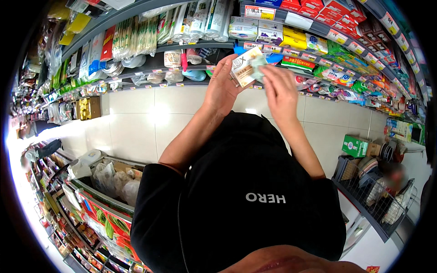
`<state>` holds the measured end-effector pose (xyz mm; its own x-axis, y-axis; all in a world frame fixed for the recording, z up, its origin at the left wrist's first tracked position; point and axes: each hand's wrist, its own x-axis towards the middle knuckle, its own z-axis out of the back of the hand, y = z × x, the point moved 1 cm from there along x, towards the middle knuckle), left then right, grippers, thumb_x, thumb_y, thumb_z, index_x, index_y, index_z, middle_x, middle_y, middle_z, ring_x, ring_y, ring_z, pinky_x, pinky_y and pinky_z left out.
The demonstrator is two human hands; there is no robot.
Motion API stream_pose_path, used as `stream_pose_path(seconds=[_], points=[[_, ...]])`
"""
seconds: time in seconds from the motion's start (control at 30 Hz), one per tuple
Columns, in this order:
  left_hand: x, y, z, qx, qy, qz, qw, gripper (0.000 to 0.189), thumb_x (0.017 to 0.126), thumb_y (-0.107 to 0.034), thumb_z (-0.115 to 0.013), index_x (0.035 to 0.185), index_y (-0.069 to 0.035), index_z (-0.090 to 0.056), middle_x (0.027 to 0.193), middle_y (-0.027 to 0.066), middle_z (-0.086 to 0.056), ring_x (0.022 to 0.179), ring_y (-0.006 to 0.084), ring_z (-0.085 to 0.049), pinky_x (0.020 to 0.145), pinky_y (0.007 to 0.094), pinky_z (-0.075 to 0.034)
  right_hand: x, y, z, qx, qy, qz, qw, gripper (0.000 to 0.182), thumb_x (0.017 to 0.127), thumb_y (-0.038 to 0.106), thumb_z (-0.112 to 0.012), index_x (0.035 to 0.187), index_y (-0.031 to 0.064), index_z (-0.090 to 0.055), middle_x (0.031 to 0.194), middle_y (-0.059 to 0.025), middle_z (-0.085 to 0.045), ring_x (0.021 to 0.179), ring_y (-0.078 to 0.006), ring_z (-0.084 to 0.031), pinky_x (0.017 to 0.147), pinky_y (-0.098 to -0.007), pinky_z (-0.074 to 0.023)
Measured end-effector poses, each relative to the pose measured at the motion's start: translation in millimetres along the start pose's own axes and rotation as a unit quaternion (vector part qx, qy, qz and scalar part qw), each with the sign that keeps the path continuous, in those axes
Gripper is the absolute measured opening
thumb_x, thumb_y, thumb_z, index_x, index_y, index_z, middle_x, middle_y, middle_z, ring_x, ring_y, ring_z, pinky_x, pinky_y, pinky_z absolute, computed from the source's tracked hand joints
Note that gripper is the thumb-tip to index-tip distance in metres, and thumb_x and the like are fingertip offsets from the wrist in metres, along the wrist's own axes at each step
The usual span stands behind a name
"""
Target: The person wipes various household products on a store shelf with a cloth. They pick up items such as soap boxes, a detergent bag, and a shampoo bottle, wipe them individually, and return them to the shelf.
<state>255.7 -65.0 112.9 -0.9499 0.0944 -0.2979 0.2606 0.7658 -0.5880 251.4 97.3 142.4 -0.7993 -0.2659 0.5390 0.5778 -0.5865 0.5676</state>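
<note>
My left hand (223, 83) grips a small white and gold Lux soap box (244, 70) by its side, its printed face turned up. A pale green, cloth-like piece (258, 69) lies against the box's right part, pinched in the fingers of my right hand (281, 90). That piece and the right fingers are blurred, so its exact kind is unclear. Both hands are raised in front of the shop shelves. Just beyond them, boxed soaps (269, 34) stand in a row on a shelf.
Bundled chopsticks (135, 37) and rolled goods (199, 20) fill the shelf at upper left. Packaged detergents (341, 76) line the lower right shelves. A produce stand (106, 204) with green beans is at lower left. A wire basket (372, 191) stands at right. Pale floor tiles (133, 102) lie between.
</note>
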Motion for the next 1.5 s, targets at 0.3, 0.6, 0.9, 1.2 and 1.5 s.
stream_pose_path(seconds=[0.3,0.6,0.9,1.2,1.5], points=[[-4,0,-5,0.001,-0.006,0.011,1.000,0.030,0.098,-0.019,-0.052,0.127,-0.013,-0.047,0.124,0.0080,-0.056,0.117,0.0220,-0.054,0.093,0.0488,-0.050,10,-8,-12,-0.047,0.020,0.069,0.996,0.031,0.072,0.000,-0.068,0.102,0.0098,-0.070,0.105,-0.0018,-0.064,0.094,-0.0247,-0.057,0.079,-0.0363,-0.0502],[-2,2,-9,-0.023,-0.038,0.061,0.997,0.034,0.102,-0.032,-0.041,0.128,-0.011,-0.042,0.127,0.0112,-0.055,0.118,0.0265,-0.054,0.099,0.0516,-0.045,-3,-36,7,0.018,-0.066,-0.135,0.988,0.026,0.088,0.008,-0.060,0.113,0.0055,-0.063,0.107,-0.0136,-0.063,0.100,-0.0278,-0.059,0.088,-0.0353,-0.0460],[0,14,-14,-0.028,-0.047,0.068,0.996,0.036,0.101,-0.028,-0.045,0.127,-0.004,-0.044,0.127,0.0114,-0.055,0.115,0.0215,-0.056,0.099,0.0381,-0.046,-4,-20,-7,0.056,-0.101,-0.113,0.987,0.023,0.084,0.004,-0.062,0.108,0.0038,-0.061,0.106,-0.0140,-0.060,0.102,-0.0319,-0.054,0.090,-0.0388,-0.0432],[4,19,0,-0.013,-0.050,0.041,0.998,0.036,0.099,-0.027,-0.051,0.126,-0.004,-0.048,0.124,0.0098,-0.056,0.116,0.0210,-0.054,0.101,0.0374,-0.044,-15,0,-8,0.080,-0.008,-0.018,0.997,0.019,0.082,0.003,-0.063,0.100,0.0056,-0.064,0.101,-0.0107,-0.062,0.098,-0.0307,-0.054,0.087,-0.0397,-0.0436],[5,12,1,-0.085,0.001,0.054,0.995,0.031,0.097,-0.022,-0.055,0.121,-0.004,-0.050,0.124,0.0114,-0.058,0.117,0.0229,-0.056,0.103,0.0382,-0.045,-38,-37,-7,0.319,-0.041,-0.346,0.881,0.021,0.091,0.006,-0.059,0.112,0.0036,-0.061,0.110,-0.0067,-0.062,0.105,-0.0163,-0.056,0.090,-0.0293,-0.0441]])
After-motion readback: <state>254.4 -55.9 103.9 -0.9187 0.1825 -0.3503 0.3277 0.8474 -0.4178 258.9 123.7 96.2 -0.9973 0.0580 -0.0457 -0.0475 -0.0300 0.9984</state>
